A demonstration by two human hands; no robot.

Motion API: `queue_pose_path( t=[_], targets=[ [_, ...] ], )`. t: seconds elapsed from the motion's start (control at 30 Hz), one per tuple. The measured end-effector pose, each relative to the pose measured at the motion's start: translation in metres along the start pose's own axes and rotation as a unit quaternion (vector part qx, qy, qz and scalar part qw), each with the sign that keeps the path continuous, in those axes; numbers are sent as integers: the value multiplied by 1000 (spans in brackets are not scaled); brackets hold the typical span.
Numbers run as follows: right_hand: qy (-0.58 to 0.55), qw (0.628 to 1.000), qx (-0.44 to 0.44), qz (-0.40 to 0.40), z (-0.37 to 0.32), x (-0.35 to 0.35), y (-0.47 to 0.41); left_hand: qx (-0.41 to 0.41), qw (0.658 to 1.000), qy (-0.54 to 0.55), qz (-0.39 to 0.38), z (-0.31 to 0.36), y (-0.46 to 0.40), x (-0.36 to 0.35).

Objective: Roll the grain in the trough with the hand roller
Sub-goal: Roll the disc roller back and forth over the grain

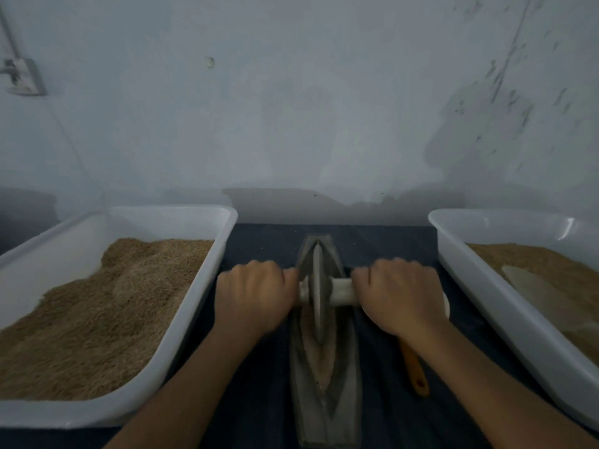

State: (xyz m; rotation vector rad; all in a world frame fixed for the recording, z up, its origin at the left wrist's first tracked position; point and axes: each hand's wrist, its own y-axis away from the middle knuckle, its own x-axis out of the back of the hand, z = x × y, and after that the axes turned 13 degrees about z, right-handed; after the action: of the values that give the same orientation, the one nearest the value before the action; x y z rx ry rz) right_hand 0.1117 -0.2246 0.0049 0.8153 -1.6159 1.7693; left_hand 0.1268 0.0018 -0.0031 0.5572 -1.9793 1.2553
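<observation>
A dark blue cloth (259,400) covered the table in front of me, up against a pale, scuffed wall (291,108). On my left sat a big white tub (181,319) heaped with brown grain, and on my right a second white tub (486,286) with a lower layer of grain and a pale scoop-like shape lying in it (too blurred for me to name). Between them, running away from me, lay the long grey trough (325,416), narrow and boat-shaped, with a line of pinkish-brown grain (321,358) along its groove. The hand roller (317,290) stood upright in that groove, its grey disc on edge over the grain. My left hand (252,293) had its fingers curled around the left end of the pale axle, and my right hand (400,293) gripped the right end the same way. An orange handle (415,371) lay on the cloth just under my right wrist.
</observation>
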Motion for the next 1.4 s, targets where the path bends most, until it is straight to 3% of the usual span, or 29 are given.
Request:
queue_pose_path(
  t=[0.13,0.2,0.27,0.37,0.47,0.6,0.7,0.77,0.87,0.93,1.03,1.13,1.23,1.4],
  targets=[
    [-10,982,5,-189,16,-26,-66,89,985,50,-142,-15,-60,-19],
    [-30,971,8,-235,22,-32,-74,101,980,58,-163,-14,-73,-23],
    [-27,980,2,-199,22,-30,-63,95,986,23,-138,-9,-68,-18],
    [-36,997,-56,-49,8,-17,-26,56,997,-21,-51,0,-35,-4],
    [-42,996,-39,70,-8,5,21,-22,998,19,49,5,17,14],
    [-97,980,-5,175,-5,21,63,77,986,98,110,11,54,37],
    [-102,977,17,184,-3,19,58,39,990,78,111,12,49,38],
    [-87,985,1,152,-4,11,40,-17,996,16,89,9,33,28],
    [-24,998,-29,50,4,-8,-2,39,999,-28,1,4,-4,2],
    [5,999,6,-49,11,-20,-30,54,998,-34,-15,0,-29,-11],
    [-3,981,3,-192,19,-28,-60,93,993,14,-67,-8,-58,-24],
    [-24,972,-13,-234,19,-29,-66,121,984,39,-127,-13,-71,-26],
    [-2,984,-8,-178,10,-13,-49,101,991,17,-88,-6,-53,-12],
    [-11,999,-42,15,-9,20,25,1,998,20,67,7,21,10]
  ],
)
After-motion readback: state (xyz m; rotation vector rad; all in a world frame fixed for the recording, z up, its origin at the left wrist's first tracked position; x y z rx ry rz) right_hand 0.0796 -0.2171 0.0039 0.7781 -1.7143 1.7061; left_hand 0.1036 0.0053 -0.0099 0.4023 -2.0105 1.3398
